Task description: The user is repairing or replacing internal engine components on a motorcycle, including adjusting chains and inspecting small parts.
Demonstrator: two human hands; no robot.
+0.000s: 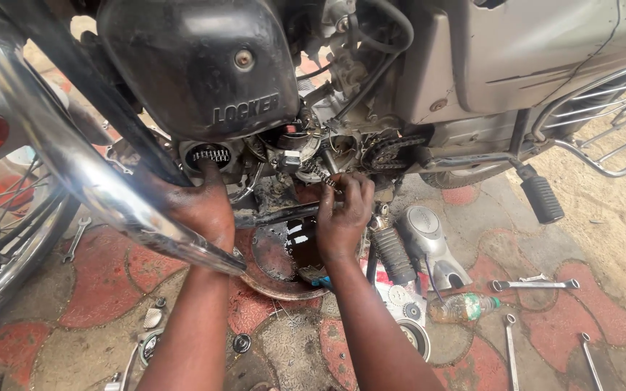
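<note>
Both oily hands work below the black side box (pixel 197 65): left hand (pixel 201 206) fingering the sprocket (pixel 211 156), right hand (pixel 343 213) pinching a chain (pixel 320 174), which could slip into the oil pan (pixel 277 253).

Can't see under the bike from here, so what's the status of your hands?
Left hand on toothed black engine gear. Right hand fingering greasy metal chain. Curved chrome crash bar crosses left forearm.

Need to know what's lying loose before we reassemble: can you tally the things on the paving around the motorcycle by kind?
Steel spanners: 4, one by the front wheel, three at right
Grey metal engine cover: 1
Clear plastic bottle with green cap: 1
Round metal oil pan: 1
Total: 7
</note>
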